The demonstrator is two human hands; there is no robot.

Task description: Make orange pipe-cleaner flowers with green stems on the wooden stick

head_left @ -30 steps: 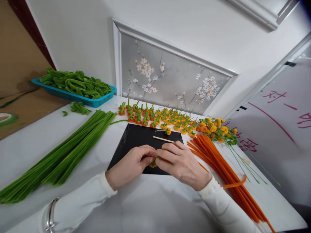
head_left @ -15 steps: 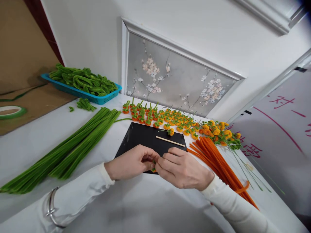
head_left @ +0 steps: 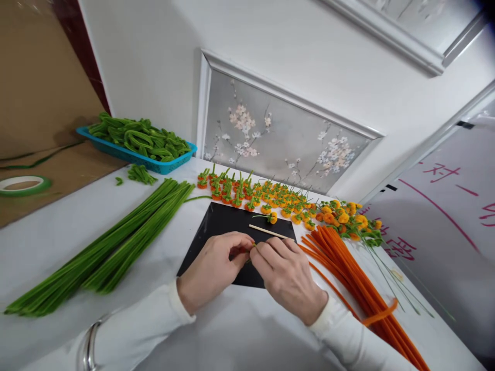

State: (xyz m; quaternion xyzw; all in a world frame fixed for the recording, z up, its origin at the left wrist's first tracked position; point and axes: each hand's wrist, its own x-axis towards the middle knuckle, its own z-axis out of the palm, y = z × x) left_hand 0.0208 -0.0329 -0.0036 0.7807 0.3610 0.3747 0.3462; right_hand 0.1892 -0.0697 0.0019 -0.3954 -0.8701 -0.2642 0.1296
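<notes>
My left hand [head_left: 214, 265] and my right hand [head_left: 288, 275] meet over the front of a black board [head_left: 216, 221]. Their fingertips pinch a small green pipe-cleaner piece [head_left: 253, 246], mostly hidden by the fingers. Beyond the hands, a thin pale wooden stick [head_left: 268, 231] lies on the board, its right end close to my right hand. Just past it rests a yellow-orange pipe-cleaner flower [head_left: 273, 218] with a thin green stem.
Rows of small orange and yellow flowers [head_left: 237, 193] stand behind the board. Green pipe cleaners [head_left: 116, 242] lie left, orange ones [head_left: 348, 273] right. A blue basket [head_left: 162, 166] of green pieces sits back left, near green tape [head_left: 44, 185]. Finished-looking flowers [head_left: 344, 216] are heaped at right.
My right hand has turned, its knuckles now more upright and its wrist lower. The left hand has tilted slightly, and the pinched piece shows less. The view has shifted a little.
</notes>
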